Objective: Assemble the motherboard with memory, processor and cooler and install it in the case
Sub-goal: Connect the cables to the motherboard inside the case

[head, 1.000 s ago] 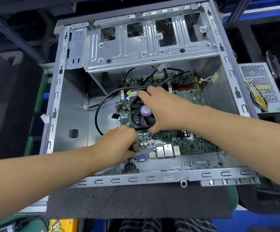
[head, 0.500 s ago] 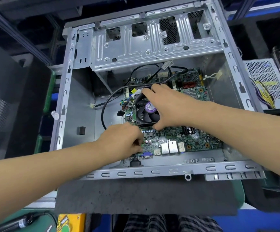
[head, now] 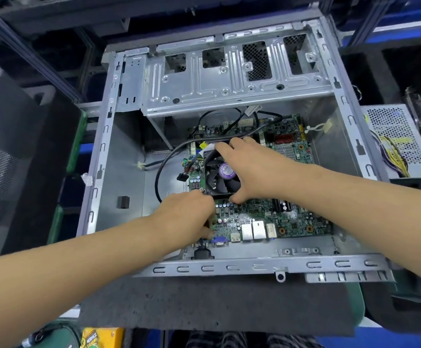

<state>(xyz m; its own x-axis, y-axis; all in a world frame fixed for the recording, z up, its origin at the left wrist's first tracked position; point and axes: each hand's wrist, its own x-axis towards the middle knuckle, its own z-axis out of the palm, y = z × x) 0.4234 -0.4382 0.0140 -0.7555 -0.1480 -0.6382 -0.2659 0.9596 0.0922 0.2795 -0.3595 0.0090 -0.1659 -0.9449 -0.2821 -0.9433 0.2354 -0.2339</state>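
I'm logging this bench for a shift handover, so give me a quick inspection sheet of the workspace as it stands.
Surface: dark foam mat under the case.
Job's things: motherboard lies inside the open metal case; cooler fan mounted on it.
Clutter: yellow item at the near edge, unclear what.
Hands: left hand grips the board's near-left edge; right hand holds the cooler, fingers over its far side.
Cables: black cable loops left of the board.
Surroundings: power supply with yellow wires, right of the case.

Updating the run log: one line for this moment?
motherboard in case | right hand grips cooler | left hand holds board edge
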